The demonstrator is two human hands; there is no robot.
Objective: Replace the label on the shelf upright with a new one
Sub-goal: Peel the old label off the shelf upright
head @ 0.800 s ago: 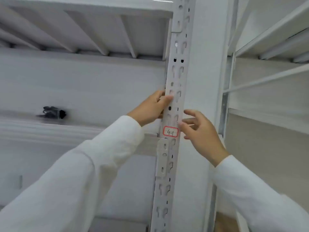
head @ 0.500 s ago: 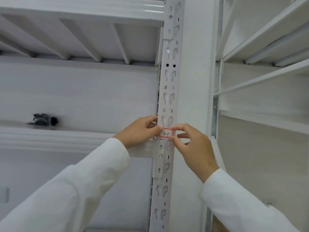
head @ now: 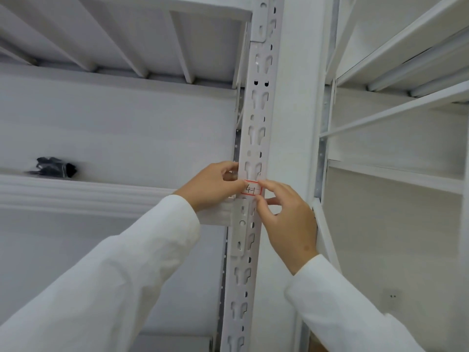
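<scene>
Head view: label (head: 251, 190), red-bordered, marked "41", sitting on slotted shelf upright (head: 256, 118) just right of centre. Left hand (head: 213, 185) pinching its 9 o'clock edge; right hand (head: 286, 219) pinching its 3 o'clock edge. Black object (head: 54, 167) lying on shelf at 9 o'clock.

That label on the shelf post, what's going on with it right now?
A person in white sleeves has both hands at the red-bordered label on the slotted white upright. The left hand touches its left edge and the right hand pinches its right edge. The label is on the post, so nothing has been swapped yet.
</scene>
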